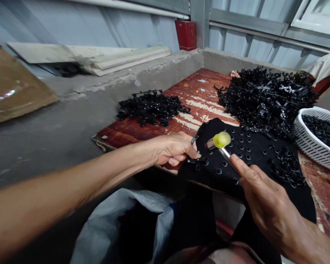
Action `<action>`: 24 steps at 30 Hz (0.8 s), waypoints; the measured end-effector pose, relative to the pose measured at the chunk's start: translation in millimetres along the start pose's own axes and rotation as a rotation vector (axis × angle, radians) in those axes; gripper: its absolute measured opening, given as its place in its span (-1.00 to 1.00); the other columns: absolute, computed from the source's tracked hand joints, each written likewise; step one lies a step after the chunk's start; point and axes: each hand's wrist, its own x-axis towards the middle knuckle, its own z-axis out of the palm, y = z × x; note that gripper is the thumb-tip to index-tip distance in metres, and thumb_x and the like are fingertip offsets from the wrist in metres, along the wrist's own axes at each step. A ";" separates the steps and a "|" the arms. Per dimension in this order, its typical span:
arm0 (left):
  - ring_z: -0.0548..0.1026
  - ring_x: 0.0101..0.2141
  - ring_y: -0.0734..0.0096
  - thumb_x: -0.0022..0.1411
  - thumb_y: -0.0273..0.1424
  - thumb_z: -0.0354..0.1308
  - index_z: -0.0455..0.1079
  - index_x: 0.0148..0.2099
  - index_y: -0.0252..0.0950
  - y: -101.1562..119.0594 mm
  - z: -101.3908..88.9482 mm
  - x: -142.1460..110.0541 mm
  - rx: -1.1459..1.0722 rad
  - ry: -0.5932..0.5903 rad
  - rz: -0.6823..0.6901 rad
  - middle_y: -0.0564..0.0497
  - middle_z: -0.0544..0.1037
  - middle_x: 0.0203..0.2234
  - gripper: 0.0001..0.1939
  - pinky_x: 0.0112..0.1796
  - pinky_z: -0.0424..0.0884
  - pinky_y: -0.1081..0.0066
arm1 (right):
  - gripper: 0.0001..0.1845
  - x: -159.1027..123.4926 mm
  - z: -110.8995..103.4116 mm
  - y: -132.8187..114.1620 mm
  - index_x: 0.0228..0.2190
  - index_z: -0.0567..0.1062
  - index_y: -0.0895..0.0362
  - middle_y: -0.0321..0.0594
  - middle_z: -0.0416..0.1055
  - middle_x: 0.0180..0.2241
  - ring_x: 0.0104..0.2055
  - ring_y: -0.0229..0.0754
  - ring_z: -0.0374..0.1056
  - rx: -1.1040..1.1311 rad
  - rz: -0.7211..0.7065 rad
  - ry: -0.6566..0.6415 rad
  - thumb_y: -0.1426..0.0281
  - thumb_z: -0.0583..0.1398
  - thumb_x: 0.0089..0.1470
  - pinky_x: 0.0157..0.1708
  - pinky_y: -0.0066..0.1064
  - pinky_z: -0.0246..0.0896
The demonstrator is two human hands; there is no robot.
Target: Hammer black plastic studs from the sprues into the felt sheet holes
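My right hand is wrapped round the metal handle of a small hammer with a yellow face on its head. The hammer head hovers over a black cloth. My left hand pinches a small black part at the cloth's left edge; the fingers hide much of it. Rows of small round black pieces lie on the cloth beneath and beside the hammer. Nearer my right hand is a loose heap of small black parts.
A big pile of black linked parts covers the table's far right; a smaller pile sits at left. A white basket of black parts stands at right. Below the table edge hangs an open pale sack. Behind is a concrete ledge.
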 end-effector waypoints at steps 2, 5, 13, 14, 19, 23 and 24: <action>-0.10 -0.82 0.76 -0.21 -0.61 0.30 0.24 -0.59 -0.27 -0.4 0.1 -0.2 -0.005 -0.015 0.000 0.23 0.11 -0.82 -0.73 -0.80 -0.20 0.67 | -0.24 -1.4 0.1 0.1 0.34 -0.08 0.08 -0.07 0.44 -0.22 -0.38 -0.18 0.45 -0.009 -0.016 -0.005 0.63 -0.04 0.16 -0.36 -0.39 0.47; -0.10 -0.82 0.75 -0.23 -0.61 0.31 0.21 -0.60 -0.26 -0.7 0.5 -0.9 -0.024 -0.005 -0.003 0.25 0.08 -0.84 -0.70 -0.80 -0.20 0.67 | -0.27 -1.7 -0.9 -0.5 0.31 0.06 0.17 -0.05 0.44 -0.25 -0.39 -0.15 0.44 -0.074 0.016 -0.115 0.65 -0.04 0.10 -0.36 -0.33 0.47; -0.12 -0.80 0.78 -0.08 -0.64 0.20 0.21 -0.53 -0.27 -2.9 1.4 -4.5 -0.016 -0.002 0.045 0.26 0.07 -0.81 -0.76 -0.74 -0.23 0.65 | -0.28 -1.0 -3.4 -6.3 0.29 0.07 0.22 -0.03 0.39 -0.27 -0.47 -0.16 0.40 -0.055 0.013 -0.134 0.67 -0.08 0.09 -0.47 -0.31 0.44; -0.12 -0.79 0.79 -0.06 -0.65 0.19 0.21 -0.53 -0.28 -3.0 2.1 -5.7 -0.019 -0.003 0.050 0.25 0.08 -0.80 -0.77 -0.73 -0.23 0.65 | -0.27 -1.2 -2.7 -5.9 0.31 0.03 0.19 -0.05 0.39 -0.27 -0.46 -0.16 0.41 -0.038 0.009 -0.116 0.67 -0.08 0.10 -0.45 -0.31 0.45; -0.12 -0.79 0.79 -0.04 -0.65 0.19 0.20 -0.54 -0.29 -4.1 4.9 -7.5 -0.029 0.006 0.052 0.24 0.11 -0.79 -0.75 -0.74 -0.22 0.66 | -0.25 -2.5 0.3 -2.8 0.31 0.04 0.20 -0.01 0.42 -0.25 -0.42 -0.11 0.44 -0.057 0.015 -0.094 0.67 -0.07 0.08 -0.39 -0.27 0.48; -0.09 -0.81 0.74 -0.09 -0.64 0.22 0.17 -0.58 -0.26 -6.2 5.2 -4.2 -0.040 0.008 0.026 0.24 0.09 -0.82 -0.71 -0.78 -0.18 0.65 | -0.23 -2.0 0.6 -1.8 0.33 -0.02 0.11 -0.04 0.43 -0.19 -0.42 -0.16 0.44 -0.037 0.028 -0.065 0.65 -0.05 0.11 -0.38 -0.33 0.47; -0.09 -0.82 0.74 -0.10 -0.63 0.23 0.17 -0.59 -0.26 -6.5 5.4 -3.8 -0.045 0.011 0.025 0.24 0.08 -0.83 -0.71 -0.78 -0.17 0.65 | -0.22 -1.5 0.7 -1.9 0.33 -0.04 0.10 -0.06 0.43 -0.20 -0.43 -0.17 0.43 -0.038 0.022 -0.053 0.64 -0.05 0.12 -0.40 -0.35 0.47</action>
